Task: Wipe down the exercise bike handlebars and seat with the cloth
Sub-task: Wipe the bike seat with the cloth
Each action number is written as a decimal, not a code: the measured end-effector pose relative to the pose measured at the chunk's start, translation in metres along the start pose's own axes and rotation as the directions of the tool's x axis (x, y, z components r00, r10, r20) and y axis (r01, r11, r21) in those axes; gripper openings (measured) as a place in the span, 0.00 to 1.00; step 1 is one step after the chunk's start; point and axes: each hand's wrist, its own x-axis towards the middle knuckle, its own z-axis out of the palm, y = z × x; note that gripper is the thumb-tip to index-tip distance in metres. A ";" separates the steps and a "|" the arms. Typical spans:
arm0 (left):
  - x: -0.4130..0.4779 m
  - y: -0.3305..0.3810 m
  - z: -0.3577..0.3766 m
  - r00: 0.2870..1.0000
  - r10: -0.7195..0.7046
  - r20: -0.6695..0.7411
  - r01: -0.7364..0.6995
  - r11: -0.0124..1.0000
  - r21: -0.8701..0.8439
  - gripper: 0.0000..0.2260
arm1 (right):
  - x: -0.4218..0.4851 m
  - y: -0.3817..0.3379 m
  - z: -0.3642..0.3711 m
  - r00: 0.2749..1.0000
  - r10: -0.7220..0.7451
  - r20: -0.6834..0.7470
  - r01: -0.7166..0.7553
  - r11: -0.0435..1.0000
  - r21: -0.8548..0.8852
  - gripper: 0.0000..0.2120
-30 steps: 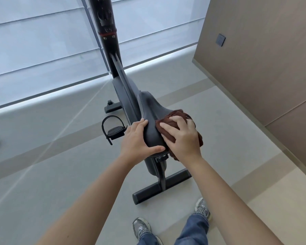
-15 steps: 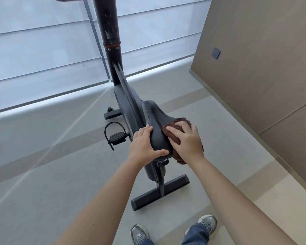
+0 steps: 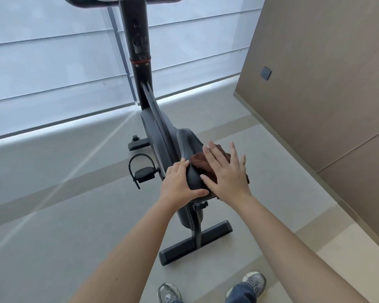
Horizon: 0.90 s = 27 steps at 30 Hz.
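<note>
Brown cloth [image 3: 202, 166]: bunched on the right side of the seat, mostly covered by the right hand; one edge shows past the fingertips on the far side.
Seat [image 3: 187, 143]: black saddle, narrow end pointing far, wide end near; bare on its left half and nose.
Right hand [image 3: 228, 174]: flat on the cloth, fingers straight and spread wide, palm pressing down; grips nothing.
Left hand [image 3: 177, 184]: holds the near left edge of the seat, fingers curled over the side, thumb lying along the near rim, close beside the right hand's thumb.
Handlebars [image 3: 83, 3]: dark curved bar at the far top edge, cut off by the frame; well apart from both hands.
Bike post [image 3: 138, 51]: black, upright, with a red ring partway down.
Pedal [image 3: 143, 172]: left of the seat, strap looped over it.
Base bar [image 3: 195, 243]: on the grey floor [image 3: 53, 204], below the seat.
Surroundings: pale blinds [image 3: 42, 62] far left; tan wall [image 3: 315, 106] on the right with a dark switch [image 3: 266, 73].
Shoes [image 3: 169, 291]: grey trainers, near edge.
</note>
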 end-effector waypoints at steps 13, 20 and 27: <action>-0.001 -0.004 0.003 1.000 -0.003 -0.005 0.003 1.000 -0.007 0.45 | 0.012 0.019 -0.004 0.993 -0.047 0.108 0.032 0.990 0.138 0.25; 0.000 -0.003 0.001 1.000 0.001 0.001 -0.001 1.000 -0.007 0.45 | 0.004 0.030 -0.010 0.967 -0.114 0.230 0.094 0.991 0.097 0.30; 0.000 -0.003 0.003 1.000 -0.008 0.004 0.008 1.000 0.019 0.45 | 0.025 0.020 0.004 0.979 0.030 0.203 -0.041 0.998 0.049 0.30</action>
